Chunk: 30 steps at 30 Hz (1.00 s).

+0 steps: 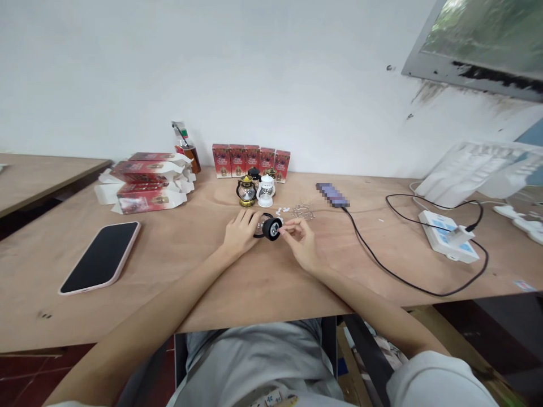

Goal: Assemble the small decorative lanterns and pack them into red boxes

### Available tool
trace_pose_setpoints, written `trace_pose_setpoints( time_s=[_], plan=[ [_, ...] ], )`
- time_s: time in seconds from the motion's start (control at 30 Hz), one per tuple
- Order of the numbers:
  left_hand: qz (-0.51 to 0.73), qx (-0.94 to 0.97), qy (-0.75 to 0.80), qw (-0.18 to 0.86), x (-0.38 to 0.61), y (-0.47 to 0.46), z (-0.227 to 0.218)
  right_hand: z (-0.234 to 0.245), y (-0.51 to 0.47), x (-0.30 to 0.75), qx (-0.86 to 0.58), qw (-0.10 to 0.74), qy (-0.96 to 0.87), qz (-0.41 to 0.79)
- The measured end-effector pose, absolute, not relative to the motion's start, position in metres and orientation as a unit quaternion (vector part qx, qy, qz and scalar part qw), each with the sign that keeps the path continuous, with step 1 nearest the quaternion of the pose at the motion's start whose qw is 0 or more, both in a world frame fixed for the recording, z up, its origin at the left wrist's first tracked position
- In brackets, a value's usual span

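A small black lantern [272, 228] lies tipped on its side on the table, its round base facing right. My left hand [241, 233] is closed around its clear body. At the base, the thumb and fingers of my right hand [300, 240] are pinched together; what they hold, if anything, is too small to make out. Just behind stand a gold lantern [246, 191] and a white lantern [266, 191], with a black lantern [254, 173] partly hidden behind them. A pile of thin metal pieces [302, 211] and several small white bits [285, 210] lie beyond my right hand.
Red boxes [250, 160] line the wall, and opened red cartons [148, 198] are stacked left beside a bottle [192, 155]. A phone [102, 257] lies left. At right are a cabled phone [332, 195], a power strip [447, 236] and white plastic parts [462, 169].
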<state>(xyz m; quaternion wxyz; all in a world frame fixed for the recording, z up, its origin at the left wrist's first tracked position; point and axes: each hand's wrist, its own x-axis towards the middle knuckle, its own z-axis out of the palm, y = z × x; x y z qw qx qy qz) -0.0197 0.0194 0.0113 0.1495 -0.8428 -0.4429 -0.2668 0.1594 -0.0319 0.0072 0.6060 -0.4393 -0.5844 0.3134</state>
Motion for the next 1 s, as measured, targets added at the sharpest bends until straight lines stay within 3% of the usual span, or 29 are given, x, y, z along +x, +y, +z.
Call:
trace_pose_setpoints(
  time_s=[0.2,0.33,0.8,1.0],
  plan=[
    [-0.285,-0.841,-0.442,0.127,-0.02,0.018,0.011,0.015,-0.037,0.17,-0.38,0.499,-0.777,0.05],
    [-0.286,-0.846,-0.431,0.133,-0.019,0.019,0.01,0.015,-0.033,0.175,-0.358,0.451,-0.814,-0.08],
    [-0.28,-0.856,-0.423,0.104,-0.019,0.018,0.012,0.016,-0.021,0.187,-0.314,0.384,-0.836,-0.236],
    [-0.278,-0.855,-0.426,0.101,-0.018,0.017,0.012,0.018,-0.022,0.187,-0.307,0.382,-0.839,-0.238]
  ],
)
